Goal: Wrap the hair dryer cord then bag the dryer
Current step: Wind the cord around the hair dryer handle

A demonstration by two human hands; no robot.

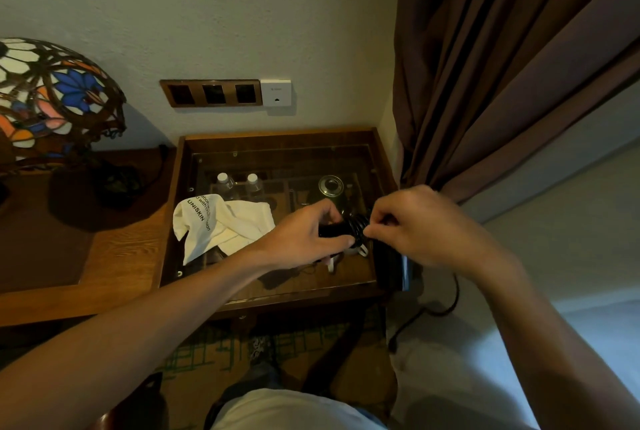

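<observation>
the left hand (304, 235) was curled around the black hair dryer (334, 230), gripping its body from the left. the right hand (412, 225) pinched the black cord (358, 227) between thumb and fingertips, right against the dryer, where the cord lay in tight coils around it. both hands met above the near right part of the glass-topped side table (277, 139). the dryer's long axis ran roughly left to right between the two hands; which end was the nozzle could not be told, as the hands covered most of it. a white strap end (362, 249) hung just below the hands. to the left of the left hand, the white cloth bag (221, 222) lay crumpled on the glass, apart from the dryer, with bare glass between them. the table's raised wooden rim lay beyond the hands, and its near edge below them. a brown curtain (502, 66) hung just beyond the right hand. a stained-glass lamp (52, 97) stood well to the left.
</observation>
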